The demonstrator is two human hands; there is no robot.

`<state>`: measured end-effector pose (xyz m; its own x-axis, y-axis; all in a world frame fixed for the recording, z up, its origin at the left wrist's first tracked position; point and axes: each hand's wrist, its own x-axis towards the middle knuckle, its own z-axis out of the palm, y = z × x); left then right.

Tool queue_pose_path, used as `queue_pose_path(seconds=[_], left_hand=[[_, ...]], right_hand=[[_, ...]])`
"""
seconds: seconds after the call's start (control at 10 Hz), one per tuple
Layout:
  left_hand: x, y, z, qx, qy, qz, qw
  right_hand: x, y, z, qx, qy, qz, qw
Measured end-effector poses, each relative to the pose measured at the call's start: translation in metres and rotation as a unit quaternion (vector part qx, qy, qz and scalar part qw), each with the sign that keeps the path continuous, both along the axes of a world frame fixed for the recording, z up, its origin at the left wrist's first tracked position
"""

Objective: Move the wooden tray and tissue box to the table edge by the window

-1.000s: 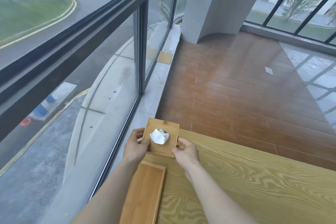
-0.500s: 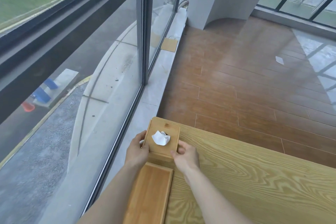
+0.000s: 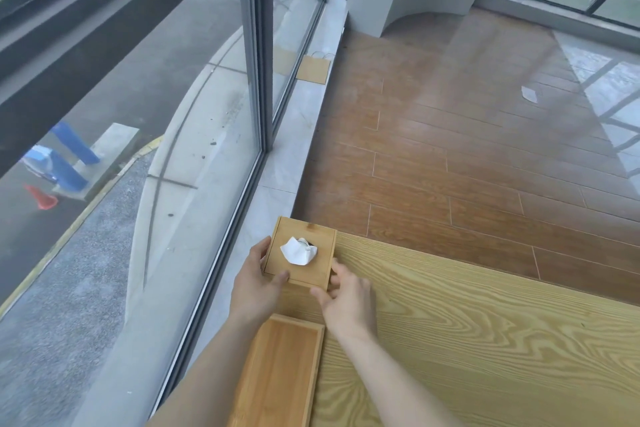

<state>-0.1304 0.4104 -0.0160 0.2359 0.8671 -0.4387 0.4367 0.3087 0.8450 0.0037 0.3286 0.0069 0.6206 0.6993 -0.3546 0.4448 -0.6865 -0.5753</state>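
Note:
A square wooden tissue box [image 3: 304, 274] with a white tissue [image 3: 298, 251] sticking out of its top stands on the far left corner of the light wood table [image 3: 485, 340], right beside the window. My left hand [image 3: 256, 288] grips its left side, thumb on the top's near edge. My right hand [image 3: 346, 302] holds its near right corner, thumb against the right side. The long wooden tray [image 3: 277, 374] lies along the table's left edge, just behind the box and between my forearms, apart from both hands.
The floor-to-ceiling window glass [image 3: 194, 156] and a pale stone sill [image 3: 287, 170] run along the table's left. Brown plank floor [image 3: 450, 149] lies beyond the table's far edge. A flat paper bag [image 3: 313, 69] rests on the sill further off.
The view has tilted down a little. The tissue box stays at the table corner in both hands; my right hand has slipped back toward its near right corner.

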Motion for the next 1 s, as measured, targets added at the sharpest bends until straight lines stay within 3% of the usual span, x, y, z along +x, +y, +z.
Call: queue_pose_path(seconds=[0.4,0.8,0.9,1.0], left_hand=[[0.023,0.031,-0.005,0.019,0.01,-0.001,1.0],[0.022,0.027,-0.009,0.06,0.03,-0.032,0.997],[0.017,0.018,-0.008,0.113,0.088,-0.048,0.989],[0.011,0.007,-0.007,0.187,0.203,-0.059,0.959]], right_hand=[[0.015,0.028,-0.004,0.0,-0.006,-0.035,0.999],[0.015,0.016,-0.008,0.014,-0.046,0.015,0.999],[0.022,0.002,-0.01,-0.028,-0.015,0.032,0.999],[0.034,-0.013,-0.006,-0.099,-0.048,0.094,0.989]])
